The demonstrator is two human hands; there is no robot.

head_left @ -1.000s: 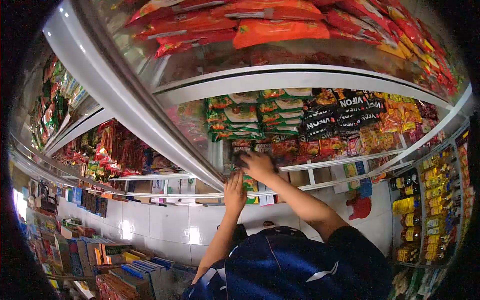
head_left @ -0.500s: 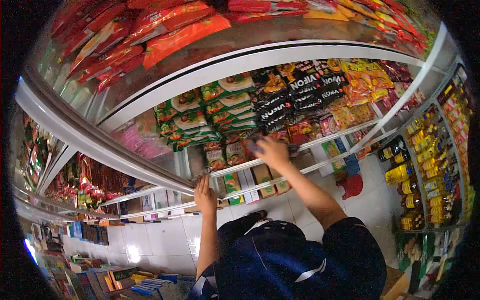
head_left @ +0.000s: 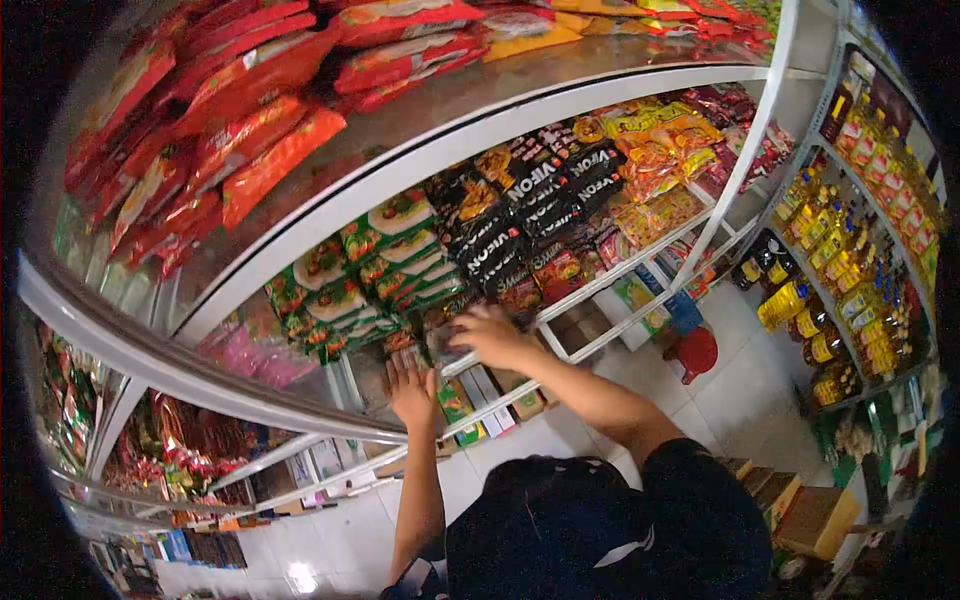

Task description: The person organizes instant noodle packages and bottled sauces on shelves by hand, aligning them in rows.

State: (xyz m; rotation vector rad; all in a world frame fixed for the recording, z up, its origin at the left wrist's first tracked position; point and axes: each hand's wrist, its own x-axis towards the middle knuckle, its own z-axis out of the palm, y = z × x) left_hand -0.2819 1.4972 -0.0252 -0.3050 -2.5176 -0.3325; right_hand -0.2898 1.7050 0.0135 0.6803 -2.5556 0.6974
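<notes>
My left hand [head_left: 408, 390] lies flat at the front of the shelf, fingers stretched and apart, beside small packets. Close to its right, my right hand [head_left: 490, 336] reaches over the front row of small noodle packets [head_left: 520, 296]. Its fingertips are smeared by motion, so whether a packet is in them does not show. Just behind the hands stand green noodle packs [head_left: 405, 260] in stacked rows. Black noodle packs marked VIFON [head_left: 545, 212] and yellow noodle packs [head_left: 665, 140] continue to the right.
A white shelf rail [head_left: 440, 130] crosses above, with red packs [head_left: 250, 130] over it. A slanted post [head_left: 735, 170] stands at right. Boxes [head_left: 480, 400] sit below the shelf. A red stool [head_left: 697, 352] and a rack of oil bottles [head_left: 845, 270] are on the right.
The view has turned, shifting the shelf goods leftward. My right hand has moved left along the front packets, nearer my left hand. My left hand's fingers now spread further onto the shelf.
</notes>
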